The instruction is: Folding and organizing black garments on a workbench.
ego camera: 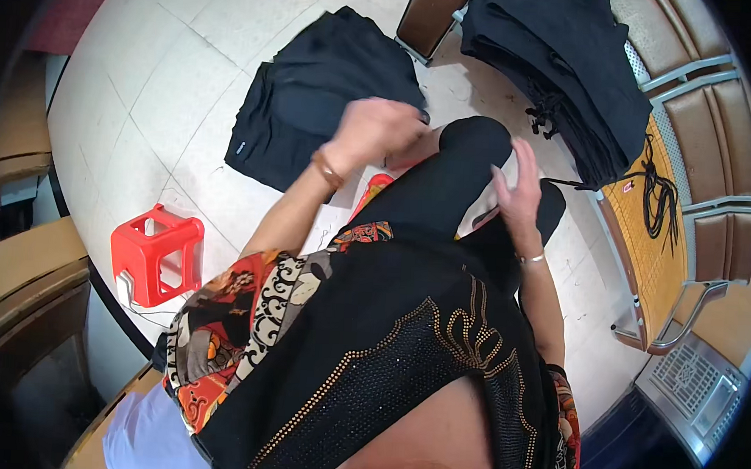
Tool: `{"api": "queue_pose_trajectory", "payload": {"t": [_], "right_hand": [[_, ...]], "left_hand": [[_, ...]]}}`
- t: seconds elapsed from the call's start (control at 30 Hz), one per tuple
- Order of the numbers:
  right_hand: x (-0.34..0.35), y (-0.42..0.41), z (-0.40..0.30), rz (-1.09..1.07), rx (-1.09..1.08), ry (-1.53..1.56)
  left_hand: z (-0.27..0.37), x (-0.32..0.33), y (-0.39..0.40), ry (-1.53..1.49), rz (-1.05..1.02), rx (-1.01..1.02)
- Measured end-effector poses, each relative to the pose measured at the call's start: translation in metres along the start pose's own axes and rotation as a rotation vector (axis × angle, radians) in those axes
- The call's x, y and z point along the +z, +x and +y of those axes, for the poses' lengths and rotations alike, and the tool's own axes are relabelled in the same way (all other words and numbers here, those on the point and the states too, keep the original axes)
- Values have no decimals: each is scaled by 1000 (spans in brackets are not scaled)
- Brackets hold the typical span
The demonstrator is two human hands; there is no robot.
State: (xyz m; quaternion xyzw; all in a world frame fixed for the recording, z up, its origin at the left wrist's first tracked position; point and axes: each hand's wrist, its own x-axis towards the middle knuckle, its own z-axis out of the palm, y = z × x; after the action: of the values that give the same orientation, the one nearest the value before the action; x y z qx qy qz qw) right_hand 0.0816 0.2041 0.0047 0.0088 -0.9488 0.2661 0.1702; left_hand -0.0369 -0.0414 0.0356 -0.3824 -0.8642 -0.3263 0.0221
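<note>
My left hand [381, 131] is raised above the person's knees, beside a pile of black garments [331, 98] that lies on the tiled floor; its fingers are bent and blurred, and whether it holds anything cannot be told. Over the other knee is my right hand [519, 185], fingers apart, with nothing seen in it. A stack of folded black garments [562, 72] with dark drawstrings hangs over the bench at the upper right. Black cords [658, 192] lie on the bench's woven yellow mat [657, 275], near the stack.
A red plastic stool [156, 255] lies tipped on the floor at the left. Brown padded seats [712, 137] with metal frames line the right side. A metal-grilled appliance [692, 391] stands at the lower right. Wooden furniture [36, 268] edges the far left.
</note>
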Motion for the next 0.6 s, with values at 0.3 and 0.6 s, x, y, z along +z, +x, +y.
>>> {"api": "queue_pose_trajectory", "payload": {"t": [0.3,0.6], "right_hand": [[22,12,67,92,-33,-10],[-48,50,-62,205,65,748]], "left_hand": [[85,-101,24,-1014,-214,658],[111,-113,80,-303,79,470]]}}
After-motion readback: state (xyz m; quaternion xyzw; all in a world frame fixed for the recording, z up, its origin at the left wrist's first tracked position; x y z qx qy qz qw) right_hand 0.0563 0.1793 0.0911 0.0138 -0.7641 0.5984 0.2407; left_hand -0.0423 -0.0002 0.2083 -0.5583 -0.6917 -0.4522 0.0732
